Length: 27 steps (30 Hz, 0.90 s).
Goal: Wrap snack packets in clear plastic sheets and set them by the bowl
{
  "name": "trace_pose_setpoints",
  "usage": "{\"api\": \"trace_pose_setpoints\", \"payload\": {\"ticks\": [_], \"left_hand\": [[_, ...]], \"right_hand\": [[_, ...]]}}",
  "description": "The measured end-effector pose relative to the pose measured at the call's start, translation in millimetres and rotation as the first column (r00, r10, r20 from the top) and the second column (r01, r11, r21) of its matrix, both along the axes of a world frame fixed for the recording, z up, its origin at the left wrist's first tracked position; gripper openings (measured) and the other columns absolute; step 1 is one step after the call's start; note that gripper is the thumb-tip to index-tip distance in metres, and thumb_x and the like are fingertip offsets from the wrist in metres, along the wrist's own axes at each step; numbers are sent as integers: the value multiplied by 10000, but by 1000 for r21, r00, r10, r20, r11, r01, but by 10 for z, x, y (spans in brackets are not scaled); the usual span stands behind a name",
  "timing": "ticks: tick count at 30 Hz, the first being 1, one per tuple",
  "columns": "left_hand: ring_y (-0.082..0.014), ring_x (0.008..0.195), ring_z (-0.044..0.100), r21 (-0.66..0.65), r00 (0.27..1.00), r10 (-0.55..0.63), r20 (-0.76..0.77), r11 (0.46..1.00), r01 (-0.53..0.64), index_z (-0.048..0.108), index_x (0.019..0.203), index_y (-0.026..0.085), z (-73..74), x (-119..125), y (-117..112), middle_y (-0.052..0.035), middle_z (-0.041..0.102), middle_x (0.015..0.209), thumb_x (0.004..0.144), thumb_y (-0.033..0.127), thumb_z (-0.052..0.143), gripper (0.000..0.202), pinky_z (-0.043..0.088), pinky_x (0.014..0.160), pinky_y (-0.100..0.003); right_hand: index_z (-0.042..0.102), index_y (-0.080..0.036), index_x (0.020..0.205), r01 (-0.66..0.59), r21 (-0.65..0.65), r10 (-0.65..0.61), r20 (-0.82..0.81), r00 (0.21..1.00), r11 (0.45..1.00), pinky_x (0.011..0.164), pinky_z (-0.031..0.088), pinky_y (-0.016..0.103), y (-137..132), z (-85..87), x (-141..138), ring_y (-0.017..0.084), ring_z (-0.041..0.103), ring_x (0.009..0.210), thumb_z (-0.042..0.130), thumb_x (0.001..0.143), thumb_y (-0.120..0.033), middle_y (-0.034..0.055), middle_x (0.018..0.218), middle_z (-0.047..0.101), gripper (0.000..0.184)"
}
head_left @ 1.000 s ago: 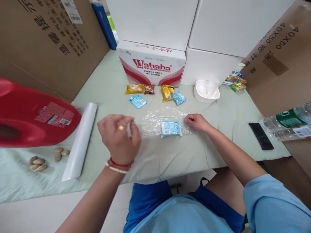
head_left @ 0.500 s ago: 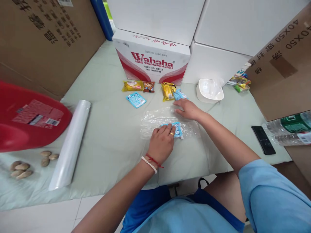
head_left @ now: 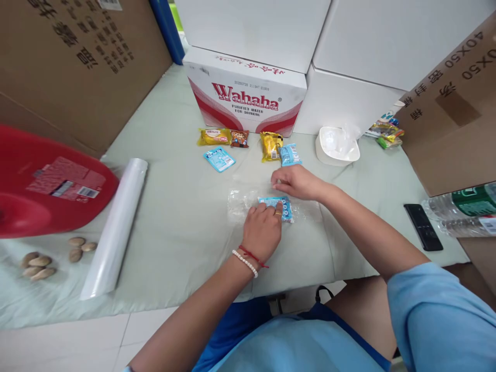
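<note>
My left hand lies palm down, its fingers flat on a blue snack packet and pressing it against the table. The packet sits on a sheet of clear plastic film, part of which seems to cover it. Just beyond the packet, my right hand is closed in a pinch, apparently on the film; the film at its fingertips is hard to make out. Past that hand lie another blue packet and a yellow snack packet. A flat blue packet rests farther left.
A yellow packet and a brown packet lie before the Wahaha carton. On the right are a white bowl, a phone and plastic bottles. Leftward are a film roll, brown nuts and a red jug.
My right hand has drawn back slightly toward me and closed from spread fingers. The film's far edge has come toward the packet. My left hand stays on the packet.
</note>
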State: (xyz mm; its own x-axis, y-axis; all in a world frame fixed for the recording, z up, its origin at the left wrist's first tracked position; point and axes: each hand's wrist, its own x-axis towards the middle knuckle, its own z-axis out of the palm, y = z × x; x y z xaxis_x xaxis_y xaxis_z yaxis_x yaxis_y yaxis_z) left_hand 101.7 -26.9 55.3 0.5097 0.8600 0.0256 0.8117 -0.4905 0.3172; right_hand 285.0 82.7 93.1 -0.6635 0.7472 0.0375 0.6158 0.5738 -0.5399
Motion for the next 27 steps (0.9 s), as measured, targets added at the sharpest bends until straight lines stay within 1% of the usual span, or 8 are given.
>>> {"api": "trace_pose_setpoints", "payload": {"ticks": [3,7,12,15,17,20,24,27], "left_hand": [[-341,1075,667,-46,1000,3,2,999,-3,677,1414,131,8,-1,-16,-158,758,939,1048,134,412,452,458,842,-451],[-336,1024,698,-93,999,25,31,995,-22,763,1251,172,-12,-72,15,-153,770,931,1053,162,401,413,465,809,-432],[-268,876,689,-245,959,137,247,967,-76,795,1060,235,-142,-316,130,-71,744,825,980,226,546,262,482,796,-368],[-247,811,653,-274,913,235,332,951,-145,714,761,225,-209,-424,156,-45,664,713,943,263,597,220,477,790,-350],[-247,838,642,-250,887,271,373,950,-185,641,700,223,-235,-446,137,-45,649,736,916,261,626,221,483,831,-359],[-245,878,636,-250,780,419,465,907,-339,645,889,220,-263,-457,94,-40,660,851,852,258,694,72,509,867,-368],[-357,1183,603,-181,673,617,407,777,-603,621,1209,155,-342,-576,116,-166,663,1206,759,221,725,466,506,1038,-500],[-445,1401,482,-204,683,645,342,761,-616,655,1251,162,-428,-748,201,-225,571,1463,729,207,695,525,440,1135,-623]], "right_hand": [[637,-206,894,28,43,-27,-19,999,999,750,422,292,-445,-82,12,190,587,799,505,1048,-290,58,867,665,220],[646,-222,979,173,58,-165,-121,979,983,774,482,303,-832,-384,-1,201,618,842,437,1080,-279,70,912,681,239],[678,-241,1295,235,76,-213,-226,951,969,881,539,355,-980,-664,-69,225,668,989,421,1101,-280,97,1076,726,324],[653,-271,1443,167,118,-138,-219,966,979,839,540,343,-999,-718,-108,221,637,930,421,1090,-236,76,970,673,423],[673,-281,1452,139,136,-109,-207,972,981,794,524,318,-996,-731,-117,209,595,859,429,1083,-209,50,876,597,448],[732,-307,1394,128,156,-99,-181,978,979,772,497,298,-979,-744,-100,194,545,819,464,1047,-140,30,842,525,469],[781,-314,1318,101,156,-73,-172,982,983,753,469,290,-956,-748,-47,184,522,800,484,1001,-68,20,841,487,500],[800,-305,1284,82,133,-61,-151,987,988,737,455,285,-940,-727,-36,176,515,785,502,986,-62,16,840,471,486]]}}
